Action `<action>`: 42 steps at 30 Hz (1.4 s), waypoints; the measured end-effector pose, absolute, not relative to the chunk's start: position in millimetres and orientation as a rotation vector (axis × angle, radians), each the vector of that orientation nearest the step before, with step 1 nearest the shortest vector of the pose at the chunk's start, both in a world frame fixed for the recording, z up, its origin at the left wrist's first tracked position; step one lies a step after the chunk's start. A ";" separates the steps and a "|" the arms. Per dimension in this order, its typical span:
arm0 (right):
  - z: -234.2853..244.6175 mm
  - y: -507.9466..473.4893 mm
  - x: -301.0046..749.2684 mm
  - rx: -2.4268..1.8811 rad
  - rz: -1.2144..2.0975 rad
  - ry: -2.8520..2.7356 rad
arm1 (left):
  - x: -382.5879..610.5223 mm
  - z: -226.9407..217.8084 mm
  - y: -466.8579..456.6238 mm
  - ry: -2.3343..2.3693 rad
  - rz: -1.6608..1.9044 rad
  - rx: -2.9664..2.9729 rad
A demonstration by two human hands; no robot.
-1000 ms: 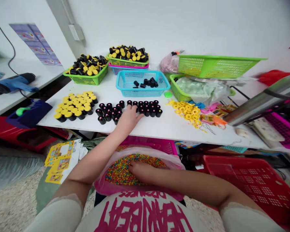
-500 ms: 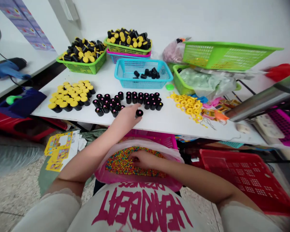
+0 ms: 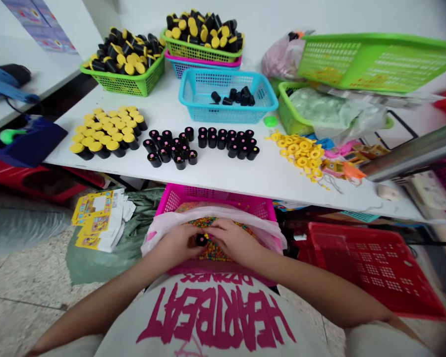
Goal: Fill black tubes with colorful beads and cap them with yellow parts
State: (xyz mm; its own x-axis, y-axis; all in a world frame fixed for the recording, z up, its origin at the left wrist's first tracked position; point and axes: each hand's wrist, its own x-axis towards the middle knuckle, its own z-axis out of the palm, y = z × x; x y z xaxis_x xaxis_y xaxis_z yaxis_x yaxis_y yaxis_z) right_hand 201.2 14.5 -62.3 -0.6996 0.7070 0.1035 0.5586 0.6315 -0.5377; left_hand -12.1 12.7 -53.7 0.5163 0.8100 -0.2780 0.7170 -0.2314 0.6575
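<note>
Well, from my remote seat, the work sits right at the lap, just above the white T-shirt (image 3: pixel 208 317) with its pink lettering. The left hand (image 3: pixel 176 244) is closed narrowly around a small black cylinder (image 3: pixel 201 240), which sits at the fingertips just over the mixed coloured beads (image 3: pixel 212 253). The right hand (image 3: pixel 232 241) curls in close beside it, though I can't tell whether its fingers (image 3: pixel 217 232) are gripping the cylinder too or only lying next to it.

The beads sit in a white plastic bag (image 3: pixel 159 239) lining a magenta basket (image 3: pixel 215 194). For a clean job, I'd keep the pinch steady and low over the bag, so any stray beads drop back among the rest. Down to the right lies a red plastic crate (image 3: pixel 371 272).

Farther out, along the white table (image 3: pixel 267 181), stand rows of black cylinders (image 3: pixel 223 141), with yellow-capped cylinders (image 3: pixel 106 136) to their left and loose yellow rings (image 3: pixel 299 156) to their right. Behind them, a teal basket (image 3: pixel 228 116) holds a few more black pieces, and two green baskets (image 3: pixel 124 84) at the back are heaped with black-and-yellow pieces.
</note>
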 end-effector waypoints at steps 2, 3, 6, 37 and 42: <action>-58.9 12.9 199.0 -0.945 0.438 -2.695 | -10.2 -58.7 15.4 1.231 0.220 1.974; -57.1 12.8 198.2 -0.900 0.312 -2.762 | -9.6 -60.0 16.6 1.226 0.247 1.961; -53.8 13.4 196.3 -0.737 -0.019 -2.874 | -8.8 -60.8 18.9 1.220 0.290 1.947; -34.3 19.4 205.4 -0.778 0.606 -2.738 | -15.4 -57.4 19.8 1.168 0.374 1.976; -22.7 16.1 220.4 -0.993 0.800 -2.530 | -19.9 -40.0 18.5 1.170 0.465 1.969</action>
State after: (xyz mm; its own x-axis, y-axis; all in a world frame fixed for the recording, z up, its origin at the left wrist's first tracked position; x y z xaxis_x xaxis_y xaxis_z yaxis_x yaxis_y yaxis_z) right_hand 220.4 16.1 -22.7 -0.7131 0.6968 0.0775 0.5255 0.6044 -0.5988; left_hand -19.9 18.5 -40.0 0.5089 0.8574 -0.0766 0.5708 -0.2695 0.7756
